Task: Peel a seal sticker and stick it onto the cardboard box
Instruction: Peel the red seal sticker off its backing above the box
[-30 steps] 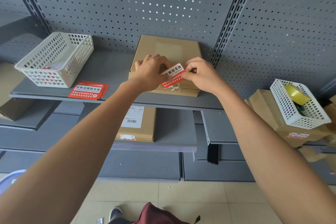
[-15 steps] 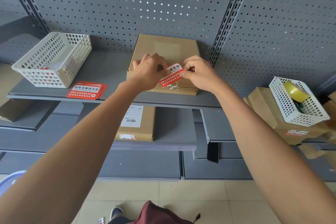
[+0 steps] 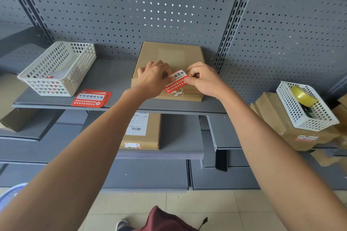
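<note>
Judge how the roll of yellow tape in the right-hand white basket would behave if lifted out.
The tape roll is a round ring standing on edge, so it would probably roll if set down that way. It looks light for its size, being hollow. Its glossy surface suggests a smooth, somewhat slippery outside. It leans against the white basket wall, so lifting should be unobstructed.

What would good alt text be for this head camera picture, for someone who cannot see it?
Two bare hands, left hand and right hand, hold a red and white seal sticker over the front edge of a cardboard box on a grey metal shelf. A white basket and spare stickers lie to the left.
</note>
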